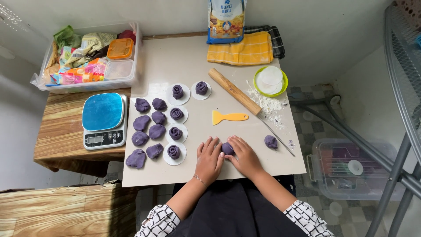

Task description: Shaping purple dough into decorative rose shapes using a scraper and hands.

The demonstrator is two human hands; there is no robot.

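My left hand [209, 159] and right hand [245, 157] lie side by side near the front edge of the pale board [197, 57], fingers curled narrow around a purple dough ball [227, 148] that both touch, the ball pressed between my fingertips and resting on the board; just right of my right hand sits a smaller purple dough lump [270, 141], apart from it; a thin metal skewer [277, 133] runs past that lump toward the right edge; ahead of my hands lies a yellow plastic scraper [229, 117], and beyond it a wooden rolling pin [233, 91] set on a slant, with spilled flour [268, 105] beside its lower end; a green bowl [284, 82] holding white paper rounds stands by the right edge; along the left side are flattened purple dough pieces [147, 131] and rolled dough roses on paper discs [176, 133]; off the left edge a blue-topped kitchen scale [104, 119] sits on a wooden table [61, 140]; a flour bag [226, 19] and folded yellow cloth [240, 50] sit at the back edge.
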